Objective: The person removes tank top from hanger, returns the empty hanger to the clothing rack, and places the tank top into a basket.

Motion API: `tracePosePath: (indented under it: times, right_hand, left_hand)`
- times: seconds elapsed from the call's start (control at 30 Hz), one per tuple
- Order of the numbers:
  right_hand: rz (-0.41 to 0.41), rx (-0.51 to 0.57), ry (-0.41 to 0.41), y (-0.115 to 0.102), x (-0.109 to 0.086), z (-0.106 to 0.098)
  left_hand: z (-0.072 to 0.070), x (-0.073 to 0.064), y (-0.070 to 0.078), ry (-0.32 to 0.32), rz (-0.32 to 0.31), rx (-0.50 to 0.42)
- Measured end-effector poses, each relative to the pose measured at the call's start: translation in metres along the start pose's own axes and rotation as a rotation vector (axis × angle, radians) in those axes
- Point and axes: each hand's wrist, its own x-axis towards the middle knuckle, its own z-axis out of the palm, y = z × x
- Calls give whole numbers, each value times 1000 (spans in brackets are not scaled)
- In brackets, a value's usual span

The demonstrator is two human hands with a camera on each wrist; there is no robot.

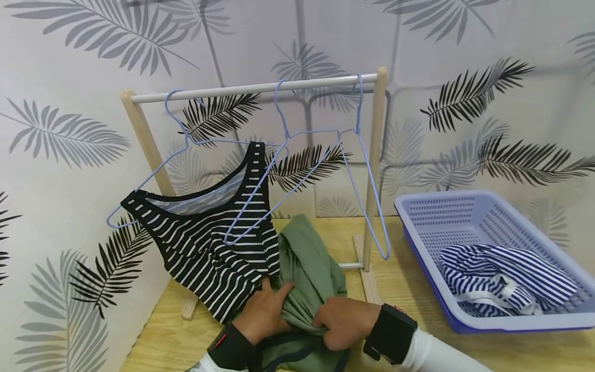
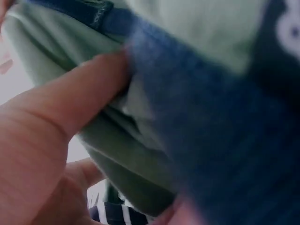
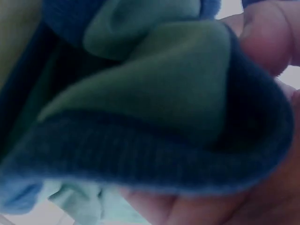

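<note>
A green garment with dark blue ribbed trim is bunched up in front of the rack, its lower part near the table. My right hand grips its cloth on the right side. On the left, my left hand holds the same garment, thumb among its folds and other fingers partly hidden by cloth. Just behind the left hand hangs a black-and-white striped sleeveless top, its straps over a light blue hanger.
A rack with a grey rail and wooden posts stands by the leaf-patterned wall. Two more blue hangers hang from the rail. At the right, a blue plastic basket holds blue-and-white striped clothing.
</note>
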Motion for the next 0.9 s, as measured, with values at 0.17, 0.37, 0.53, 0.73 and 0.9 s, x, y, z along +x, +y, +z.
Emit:
tracePosePath:
  times: [0.17,0.37,0.53,0.73,0.9]
  right_hand:
    - [9,-41,33,-7,-6,-3]
    - [129,-211,251,0,10,-3]
    - [224,-231,241,12,33,7]
    - [199,-335,312,20,51,22]
    - [81,-400,396,23,53,24]
  left_hand:
    - [0,0,8,-28,80,91]
    - [-5,0,8,-1,128,100]
    - [-6,-1,10,-41,218,-23]
    - [-9,-4,10,-80,269,-145]
    - [-20,-6,6,-129,73,-185]
